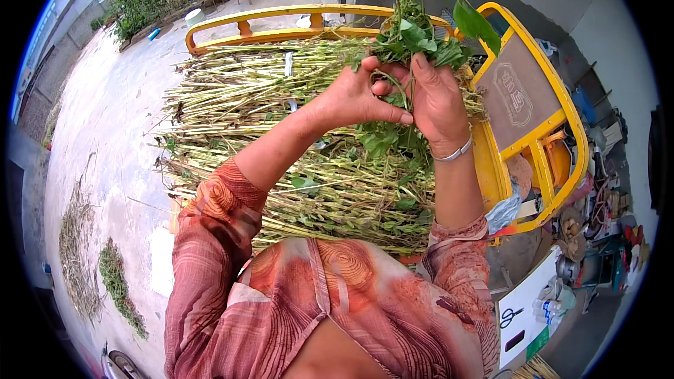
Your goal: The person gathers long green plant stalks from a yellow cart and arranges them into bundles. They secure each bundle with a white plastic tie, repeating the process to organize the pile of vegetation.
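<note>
Both hands are raised above the far right part of a pile of dry stalks (309, 200) laid crosswise in a yellow-framed cart. Between them is a bunch of green leafy stems (414, 31), its leaves spreading upward and some hanging below the hands. My left hand (354, 102) has its fingers curled around the lower stems, with its thumb stretched toward the other palm. My right hand (441, 102), wearing a bangle on its wrist, grips the bunch from the right with its thumb up. Leaves partly cover the fingers of both hands.
A yellow rail (281, 15) bounds the cart's far side, and a yellow-framed panel (516, 91) stands at its right. Lower right, a white board (526, 305) carries scissors (511, 316) and a dark phone-like object. Cut plants (118, 288) lie on the concrete at left.
</note>
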Tool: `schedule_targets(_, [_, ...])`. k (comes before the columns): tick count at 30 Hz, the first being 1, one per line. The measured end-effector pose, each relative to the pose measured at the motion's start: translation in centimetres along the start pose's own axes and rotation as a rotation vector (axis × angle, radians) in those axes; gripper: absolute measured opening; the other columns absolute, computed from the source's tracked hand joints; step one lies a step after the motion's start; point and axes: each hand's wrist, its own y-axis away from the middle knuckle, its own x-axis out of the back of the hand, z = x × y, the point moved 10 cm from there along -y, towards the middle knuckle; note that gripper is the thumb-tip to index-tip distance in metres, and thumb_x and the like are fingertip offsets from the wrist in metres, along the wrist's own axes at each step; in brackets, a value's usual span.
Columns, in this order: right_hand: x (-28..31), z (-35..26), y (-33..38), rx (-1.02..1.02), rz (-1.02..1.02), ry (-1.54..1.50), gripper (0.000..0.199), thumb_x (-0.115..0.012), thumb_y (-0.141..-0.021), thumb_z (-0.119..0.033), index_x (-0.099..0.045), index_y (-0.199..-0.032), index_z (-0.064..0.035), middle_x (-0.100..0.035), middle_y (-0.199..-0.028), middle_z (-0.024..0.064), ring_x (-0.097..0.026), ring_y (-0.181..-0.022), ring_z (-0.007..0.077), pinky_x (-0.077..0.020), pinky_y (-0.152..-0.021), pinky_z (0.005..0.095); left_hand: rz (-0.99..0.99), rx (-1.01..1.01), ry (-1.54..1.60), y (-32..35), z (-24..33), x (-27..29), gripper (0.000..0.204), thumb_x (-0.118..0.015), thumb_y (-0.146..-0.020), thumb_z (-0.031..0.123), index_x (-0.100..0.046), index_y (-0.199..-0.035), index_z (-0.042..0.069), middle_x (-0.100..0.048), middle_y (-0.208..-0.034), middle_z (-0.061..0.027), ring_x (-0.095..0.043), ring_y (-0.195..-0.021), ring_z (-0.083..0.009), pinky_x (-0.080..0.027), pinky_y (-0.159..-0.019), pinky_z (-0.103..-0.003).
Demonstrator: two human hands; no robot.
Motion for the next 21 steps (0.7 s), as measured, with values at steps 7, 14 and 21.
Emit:
schedule_targets(7, [-2.3,-3.8,-2.4,-0.038,-0.402,0.741,0.028,-0.059,-0.089,-0.026,-0.062,-0.1,0.0,-0.065,-0.078,0.0036,-0.054,-0.067,0.0044,-0.0429,-0.057,0.019,0.111,0.011,0.105,0.3,4.8,2.2,0.027,-0.072,-0.073,0.015,-0.054,-0.086,0.002,-0.05,-0.074,0.0046,-0.052,-0.07,-0.0051,-0.046,-0.062,-0.021])
schedule_targets(14, [-0.3,-3.9,1.2,-0.128,-0.375,0.556,0.028,-0.06,-0.088,-0.023,-0.061,-0.103,0.0012,-0.066,-0.086,0.0075,-0.063,-0.063,0.0099,-0.0468,-0.048,0.0185,-0.317,0.17,-0.504,5.6,3.7,4.2,0.027,-0.069,-0.075,0.011,-0.057,-0.097,0.002,-0.058,-0.08,0.0026,-0.051,-0.073,-0.004,-0.043,-0.062,-0.022])
schedule_targets(21, [5.8,17.2,10.8,-0.612,-0.271,0.3,0.022,-0.059,-0.087,-0.013,-0.062,-0.104,0.0012,-0.066,-0.089,0.0089,-0.062,-0.064,0.0093,-0.0478,-0.052,0.0191,0.885,0.238,0.131,41.1,1.6,27.2,0.035,-0.057,-0.078,-0.001,-0.054,-0.113,-0.002,-0.063,-0.097,-0.0109,-0.059,-0.088,-0.018,-0.047,-0.079,-0.028])
